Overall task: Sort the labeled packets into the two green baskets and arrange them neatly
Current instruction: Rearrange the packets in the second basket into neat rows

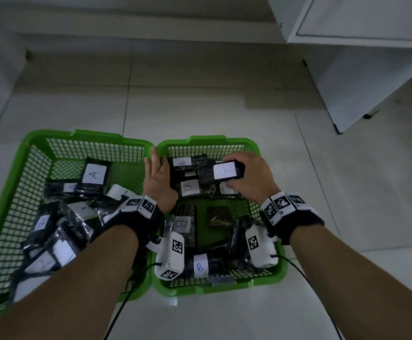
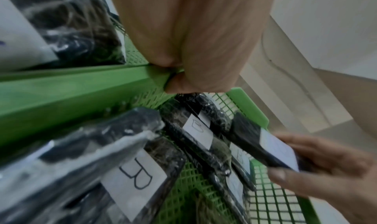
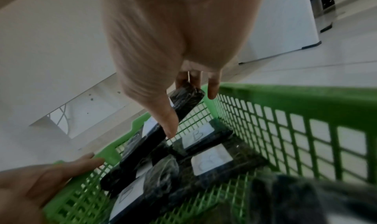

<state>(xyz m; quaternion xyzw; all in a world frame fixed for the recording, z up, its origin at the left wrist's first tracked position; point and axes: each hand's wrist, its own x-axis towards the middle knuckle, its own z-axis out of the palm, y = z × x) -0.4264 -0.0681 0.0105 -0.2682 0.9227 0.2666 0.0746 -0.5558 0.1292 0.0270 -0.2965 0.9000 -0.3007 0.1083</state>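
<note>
Two green mesh baskets stand side by side on the floor. The left basket [image 1: 89, 136] holds several black packets with white A labels [image 1: 94, 174]. Several B packets [image 1: 189, 188] lie in the right basket [image 1: 207, 139]. My right hand [image 1: 251, 177] hovers over the far part of the right basket, with its fingers and thumb curled round a black B packet [image 1: 227, 171], also visible in the wrist views [image 2: 265, 145] [image 3: 183, 101]. My left hand [image 1: 156, 175] rests on the rims between the two baskets, fingers straight.
A white cabinet [image 1: 371, 69] stands on the tiled floor at the far right. More B packets [image 1: 201, 266] lie at the near end of the right basket, with a dark packet [image 1: 218, 217] face down in its middle. Black cables trail from both wrists.
</note>
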